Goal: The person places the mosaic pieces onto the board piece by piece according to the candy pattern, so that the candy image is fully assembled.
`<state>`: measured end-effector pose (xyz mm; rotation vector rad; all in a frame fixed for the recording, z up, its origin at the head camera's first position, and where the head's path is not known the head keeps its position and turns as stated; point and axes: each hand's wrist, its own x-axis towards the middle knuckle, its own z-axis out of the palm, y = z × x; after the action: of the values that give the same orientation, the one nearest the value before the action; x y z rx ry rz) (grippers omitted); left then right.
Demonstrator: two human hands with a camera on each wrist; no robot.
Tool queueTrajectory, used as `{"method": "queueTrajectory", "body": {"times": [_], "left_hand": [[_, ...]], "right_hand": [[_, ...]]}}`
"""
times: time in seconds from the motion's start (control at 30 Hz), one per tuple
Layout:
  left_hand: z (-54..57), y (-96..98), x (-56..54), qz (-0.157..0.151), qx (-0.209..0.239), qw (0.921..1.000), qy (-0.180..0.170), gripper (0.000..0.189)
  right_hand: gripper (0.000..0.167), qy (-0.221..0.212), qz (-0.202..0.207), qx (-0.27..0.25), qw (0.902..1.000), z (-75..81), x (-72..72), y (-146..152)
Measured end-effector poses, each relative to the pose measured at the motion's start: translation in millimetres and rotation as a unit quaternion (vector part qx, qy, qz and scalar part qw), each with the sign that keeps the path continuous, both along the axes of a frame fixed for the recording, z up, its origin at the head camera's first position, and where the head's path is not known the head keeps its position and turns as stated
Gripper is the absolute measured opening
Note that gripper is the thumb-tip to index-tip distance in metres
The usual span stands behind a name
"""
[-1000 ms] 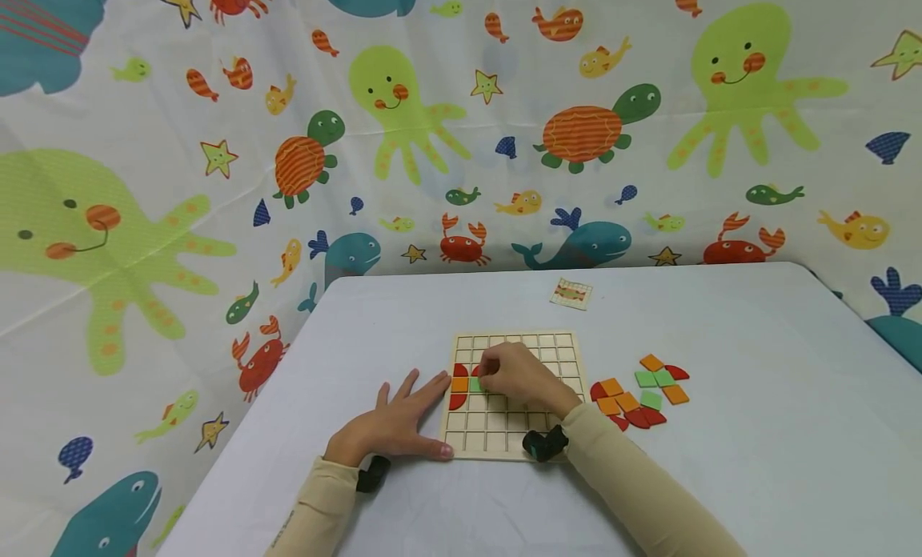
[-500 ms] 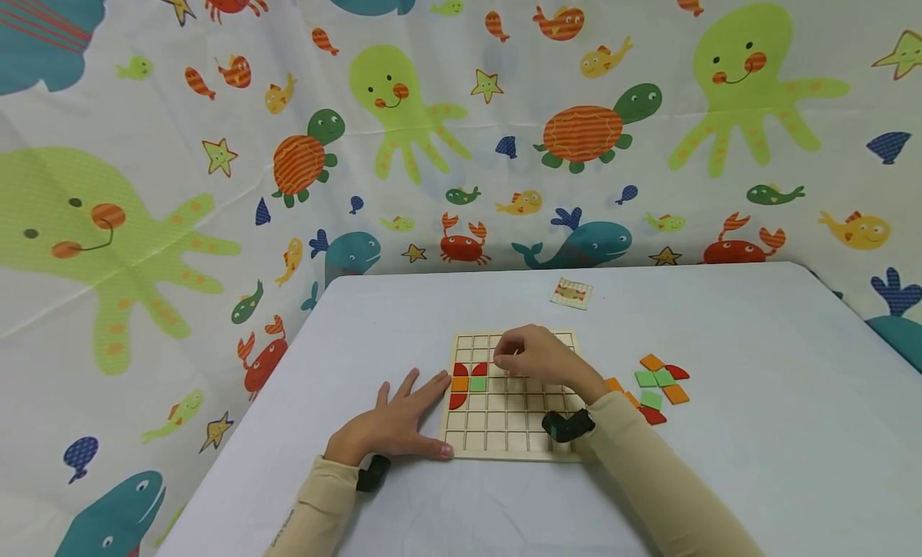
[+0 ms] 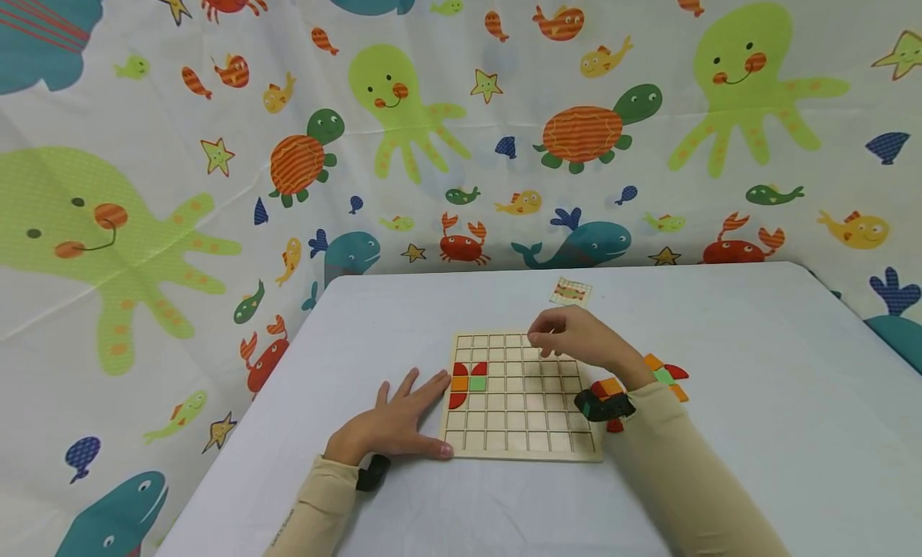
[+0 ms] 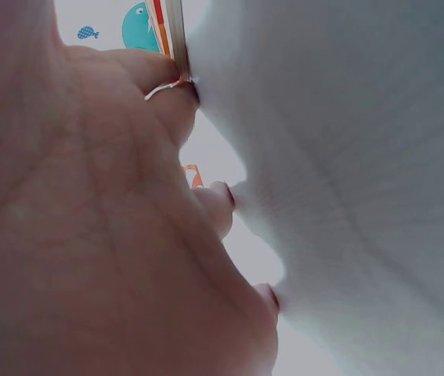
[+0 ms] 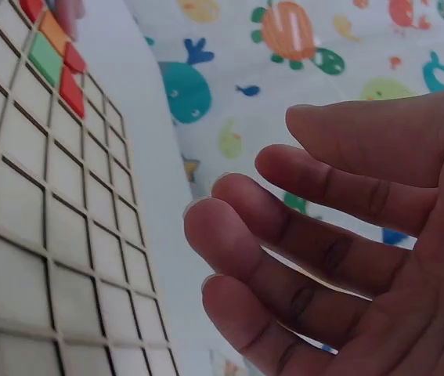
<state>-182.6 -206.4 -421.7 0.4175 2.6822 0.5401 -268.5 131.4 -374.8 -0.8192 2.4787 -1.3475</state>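
Observation:
A wooden grid board [image 3: 516, 419] lies on the white table. In its left columns sit two red quarter-round tiles on top, an orange square tile [image 3: 459, 384] and a green square tile [image 3: 478, 383] below them, and another red quarter-round tile [image 3: 457, 401] at the bottom. My left hand [image 3: 392, 421] rests with spread fingers on the table, thumb and index finger at the board's left edge. Over the board's far right corner hovers my right hand [image 3: 579, 335], fingers loosely bent. In the right wrist view nothing lies between its fingers [image 5: 222, 235].
Loose red, orange and green tiles [image 3: 675, 372] lie right of the board, partly hidden by the right wrist and sleeve. A small pattern card [image 3: 571, 291] lies at the back of the table. Behind hangs a cloth [image 3: 461, 141] printed with sea animals.
My right hand has lifted off the tiles at the board's left and moved right and away, uncovering the upper red tile and the green one. The left hand has stayed in place.

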Motion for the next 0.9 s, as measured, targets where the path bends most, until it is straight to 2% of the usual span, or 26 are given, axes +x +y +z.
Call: {"method": "queueTrajectory", "body": {"times": [0.3,0.53,0.73,0.9], "left_hand": [[1.2,1.2,1.3,0.004,0.0,1.0,-0.001,0.116],[1.3,1.8,1.1,0.006,-0.004,1.0,-0.001,0.116],[0.9,3.1,0.9,0.005,0.001,1.0,-0.004,0.115],[1.1,3.3,2.0,0.01,0.001,0.9999,-0.007,0.116]], "right_hand": [[0.03,-0.006,-0.046,0.016,0.9988,8.0,0.5,43.3],[0.033,-0.013,-0.057,0.031,0.9978,15.2,2.7,68.5],[0.034,-0.004,-0.07,0.036,0.9969,21.2,5.9,78.0],[0.035,-0.008,-0.062,0.054,0.9965,21.9,7.5,80.8]]}}
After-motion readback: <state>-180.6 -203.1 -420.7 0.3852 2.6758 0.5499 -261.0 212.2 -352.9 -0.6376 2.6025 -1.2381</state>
